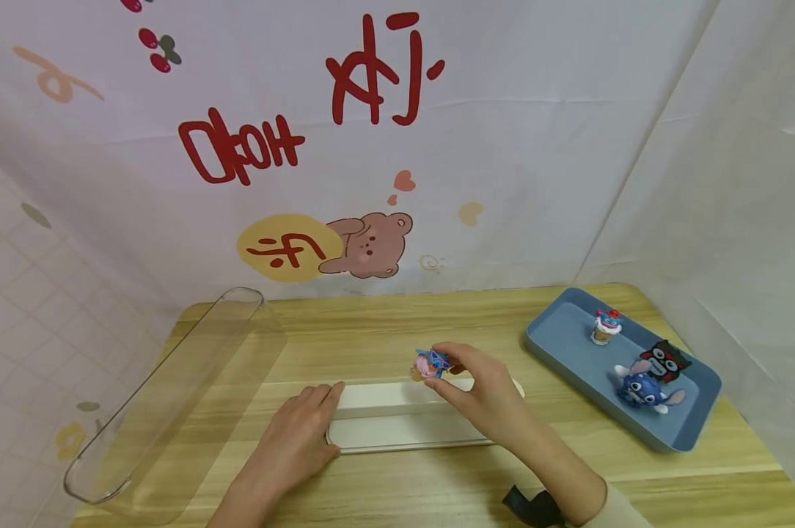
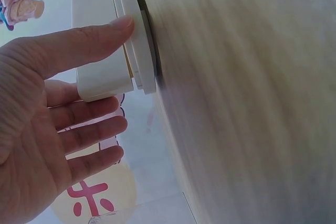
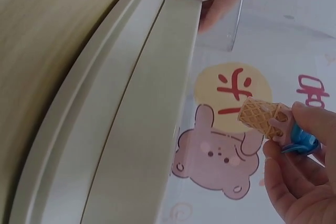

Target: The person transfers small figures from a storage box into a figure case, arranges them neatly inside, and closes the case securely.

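In the head view, my right hand [image 1: 486,389] pinches a small ice-cream-cone figurine [image 1: 430,364] with a blue character on top. The figurine is held above a long white stepped display base [image 1: 397,433]. Its waffle cone [image 3: 257,115] points away from the fingers in the right wrist view. My left hand [image 1: 303,425] grips the base's left end. Seen from the left wrist, the thumb [image 2: 100,40] presses the front lip while the other fingers reach round behind the end. Part of the base is hidden behind the right hand.
A clear plastic cover [image 1: 186,396] lies on the left of the wooden table [image 1: 437,484]. At the right, a blue tray [image 1: 569,359] holds another cone figurine [image 1: 606,327], a blue long-eared figurine [image 1: 643,386] and a dark red-and-black piece [image 1: 664,360]. A black strip [image 1: 532,507] lies near the right forearm.
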Tool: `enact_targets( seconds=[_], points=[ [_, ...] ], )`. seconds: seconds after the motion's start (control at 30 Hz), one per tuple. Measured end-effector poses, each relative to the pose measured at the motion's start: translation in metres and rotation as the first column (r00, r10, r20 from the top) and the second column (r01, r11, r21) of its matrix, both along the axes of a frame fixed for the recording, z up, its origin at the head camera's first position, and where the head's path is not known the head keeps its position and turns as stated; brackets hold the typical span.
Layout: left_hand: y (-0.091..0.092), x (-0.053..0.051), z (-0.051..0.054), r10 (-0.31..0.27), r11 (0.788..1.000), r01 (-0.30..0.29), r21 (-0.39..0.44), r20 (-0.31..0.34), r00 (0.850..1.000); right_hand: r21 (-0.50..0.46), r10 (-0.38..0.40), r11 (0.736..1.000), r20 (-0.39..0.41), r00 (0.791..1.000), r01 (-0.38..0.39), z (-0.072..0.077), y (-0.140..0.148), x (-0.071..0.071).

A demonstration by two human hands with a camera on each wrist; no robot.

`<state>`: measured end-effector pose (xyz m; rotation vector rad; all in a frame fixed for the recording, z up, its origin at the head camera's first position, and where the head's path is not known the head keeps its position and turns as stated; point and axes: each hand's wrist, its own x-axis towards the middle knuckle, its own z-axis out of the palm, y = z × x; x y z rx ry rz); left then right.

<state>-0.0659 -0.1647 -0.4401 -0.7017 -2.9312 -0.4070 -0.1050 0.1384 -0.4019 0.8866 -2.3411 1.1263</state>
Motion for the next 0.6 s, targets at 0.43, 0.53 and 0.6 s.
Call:
enact_targets(
  seconds=[0.43,0.53,0.6],
  points=[
    [0.002,0.001,0.002,0.004,1.0,-0.004,0.0,-0.005,1.0,-0.055,0.139,0.989,-0.025,0.99,-0.14,-0.007,-0.024,0.001],
    [0.002,0.001,0.001,0.003,1.0,-0.003,-0.005,-0.015,1.0,-0.051,0.158,0.986,-0.009,0.987,-0.158,-0.008,-0.029,0.002],
    [0.002,0.001,0.0,0.003,1.0,-0.003,-0.009,-0.024,1.0,-0.045,0.169,0.985,0.006,0.986,-0.169,-0.009,-0.032,0.003]
  ],
)
